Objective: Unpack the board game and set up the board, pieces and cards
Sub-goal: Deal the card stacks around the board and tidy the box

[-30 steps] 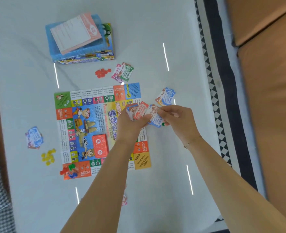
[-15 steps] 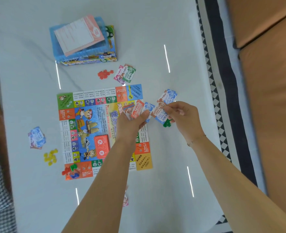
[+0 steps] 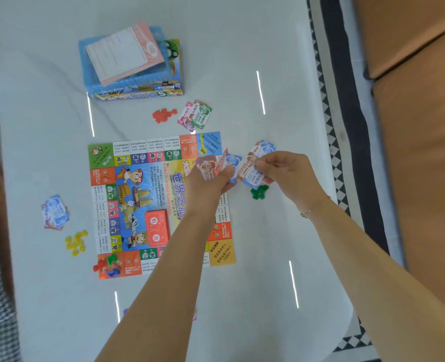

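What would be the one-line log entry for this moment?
left hand: holds paper notes | right hand: pinches blue note | board: unfolded on table

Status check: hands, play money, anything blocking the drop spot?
Left hand grips fanned play money. Right hand pinches a blue note above green tokens. Board laid out; no obstruction.
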Demonstrator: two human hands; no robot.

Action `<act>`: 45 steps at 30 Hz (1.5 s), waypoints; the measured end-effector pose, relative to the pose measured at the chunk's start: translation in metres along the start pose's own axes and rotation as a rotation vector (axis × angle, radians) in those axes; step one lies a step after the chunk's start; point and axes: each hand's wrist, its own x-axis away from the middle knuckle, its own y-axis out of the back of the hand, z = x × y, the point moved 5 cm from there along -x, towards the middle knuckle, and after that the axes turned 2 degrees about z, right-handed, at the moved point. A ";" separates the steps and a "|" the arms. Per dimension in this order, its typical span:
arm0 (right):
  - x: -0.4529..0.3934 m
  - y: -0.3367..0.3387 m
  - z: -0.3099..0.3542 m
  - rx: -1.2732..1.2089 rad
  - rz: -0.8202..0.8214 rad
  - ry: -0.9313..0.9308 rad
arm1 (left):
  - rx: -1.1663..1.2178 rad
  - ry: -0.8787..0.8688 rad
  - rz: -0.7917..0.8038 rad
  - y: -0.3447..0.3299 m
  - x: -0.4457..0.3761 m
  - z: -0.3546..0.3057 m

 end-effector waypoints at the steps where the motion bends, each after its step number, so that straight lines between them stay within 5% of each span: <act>1: 0.001 -0.001 -0.002 0.001 -0.007 -0.010 | 0.007 -0.005 0.021 -0.002 0.001 -0.001; 9: 0.010 0.006 -0.003 -0.145 0.022 -0.041 | 0.054 -0.001 -0.010 0.004 0.001 0.001; 16: 0.013 -0.006 -0.004 0.007 -0.014 -0.026 | -0.046 -0.016 0.127 -0.004 0.004 0.002; 26: 0.013 -0.007 -0.012 0.049 -0.093 -0.057 | -0.102 -0.027 0.062 0.010 0.004 0.003; 39: 0.021 -0.023 -0.003 -0.184 0.000 -0.089 | -0.140 -0.039 0.046 0.011 0.007 0.003; 45: 0.015 -0.023 -0.005 -0.107 0.004 -0.113 | -0.185 -0.039 0.018 0.014 0.006 0.004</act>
